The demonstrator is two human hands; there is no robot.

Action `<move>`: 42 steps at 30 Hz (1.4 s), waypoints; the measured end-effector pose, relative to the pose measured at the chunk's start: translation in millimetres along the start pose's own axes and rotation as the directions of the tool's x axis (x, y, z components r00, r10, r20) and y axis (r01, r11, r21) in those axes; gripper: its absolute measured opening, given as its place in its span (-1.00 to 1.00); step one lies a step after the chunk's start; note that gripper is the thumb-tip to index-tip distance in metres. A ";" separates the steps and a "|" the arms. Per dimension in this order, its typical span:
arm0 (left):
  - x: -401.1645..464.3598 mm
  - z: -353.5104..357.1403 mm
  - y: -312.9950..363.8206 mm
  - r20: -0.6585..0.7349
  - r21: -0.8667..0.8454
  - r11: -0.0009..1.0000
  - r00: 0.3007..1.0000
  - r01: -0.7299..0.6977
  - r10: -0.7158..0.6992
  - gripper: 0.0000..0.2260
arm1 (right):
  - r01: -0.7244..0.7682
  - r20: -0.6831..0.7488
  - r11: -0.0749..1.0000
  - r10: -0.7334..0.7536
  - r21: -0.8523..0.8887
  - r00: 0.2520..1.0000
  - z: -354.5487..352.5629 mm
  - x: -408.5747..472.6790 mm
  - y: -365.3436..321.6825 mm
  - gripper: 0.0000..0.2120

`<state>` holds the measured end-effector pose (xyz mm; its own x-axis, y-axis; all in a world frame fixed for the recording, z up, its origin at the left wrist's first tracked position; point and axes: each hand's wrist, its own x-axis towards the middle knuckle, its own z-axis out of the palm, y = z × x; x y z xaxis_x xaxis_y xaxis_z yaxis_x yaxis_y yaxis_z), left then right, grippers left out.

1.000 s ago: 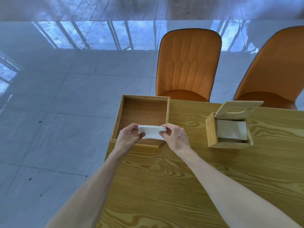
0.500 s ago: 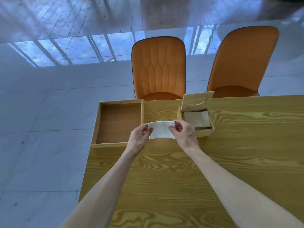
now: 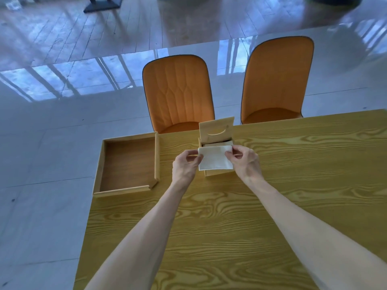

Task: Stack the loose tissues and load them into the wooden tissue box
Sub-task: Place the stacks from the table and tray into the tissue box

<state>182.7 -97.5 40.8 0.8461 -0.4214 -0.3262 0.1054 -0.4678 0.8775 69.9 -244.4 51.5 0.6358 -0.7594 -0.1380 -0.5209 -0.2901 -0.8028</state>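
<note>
While my left hand (image 3: 185, 164) pinches the left end of the folded white tissues (image 3: 214, 158) and my right hand (image 3: 245, 161) pinches the right end, I hold the stack level just above the open top of the wooden tissue box (image 3: 215, 162). Its lid (image 3: 216, 130), with a curved slot, stands tilted up at the far side, and a pale layer of tissue shows inside beneath the stack. To my left, the shallow wooden tray (image 3: 125, 164) sits at the table's corner with nothing in it. Its left rim runs along the table's edge. Bare table (image 3: 293, 185) spreads to the right and toward me. Two orange chairs (image 3: 178, 93) stand past the far edge.
</note>
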 end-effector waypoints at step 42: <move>42.4 32.9 31.8 -0.191 -0.022 0.957 0.939 0.288 -0.287 -0.57 | -0.178 -0.133 0.983 0.182 0.039 0.974 2.3 77.9 13.9 -0.64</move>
<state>204.8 -155.8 43.3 0.8640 -0.1129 -0.4906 0.3560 -0.5518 0.7541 113.5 -306.2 28.3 0.4486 -0.8703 -0.2034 -0.6030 -0.1268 -0.7876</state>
